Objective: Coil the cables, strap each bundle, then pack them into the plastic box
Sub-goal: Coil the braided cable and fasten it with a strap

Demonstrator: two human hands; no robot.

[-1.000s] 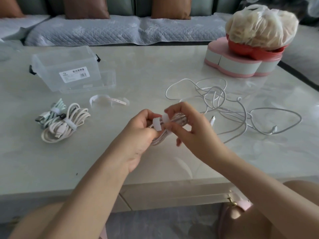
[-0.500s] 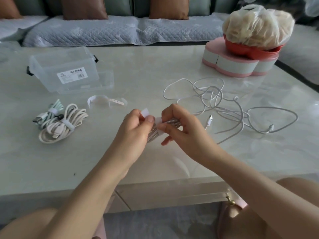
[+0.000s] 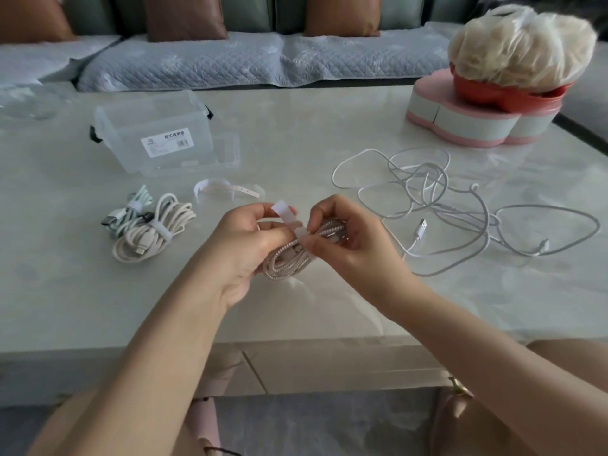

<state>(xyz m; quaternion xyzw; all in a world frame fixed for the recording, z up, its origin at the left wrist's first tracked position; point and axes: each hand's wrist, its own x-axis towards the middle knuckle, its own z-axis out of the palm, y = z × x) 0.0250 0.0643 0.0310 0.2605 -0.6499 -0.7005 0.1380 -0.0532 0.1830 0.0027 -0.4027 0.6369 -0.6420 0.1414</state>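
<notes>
Pinkish-beige braided cable [image 3: 283, 261], wound into a small coil, is hanging just above the near part of the desk [image 3: 296, 133], held between both hands. The left hand [image 3: 243, 245] is curling round the coil's left side, while its thumb and forefinger are pinching the upper end of a white strap [image 3: 285, 214]. The right hand [image 3: 345, 238] is pinching the same strap lower down, where it is crossing the coil, with its other fingers bending over the coil's far end. To the left, a cream bundle [image 3: 151, 235] and a green bundle [image 3: 131, 205] are lying on the desk touching each other, each with a strap round it. A spare strap [image 3: 227, 189] is lying just beyond the hands. Behind it, the clear plastic box [image 3: 158, 133] is sitting open with a printed label on its front wall and nothing visible inside. To the right, loose white cables [image 3: 444, 205] are sprawling in tangled loops, one plug [image 3: 420, 228] pointing towards the right hand. Farther back on the right, a pink box [image 3: 477, 123] is carrying a red bowl [image 3: 513, 97] topped by a filled plastic bag [image 3: 519, 47]. A sofa [image 3: 230, 60] is running along the far side.
</notes>
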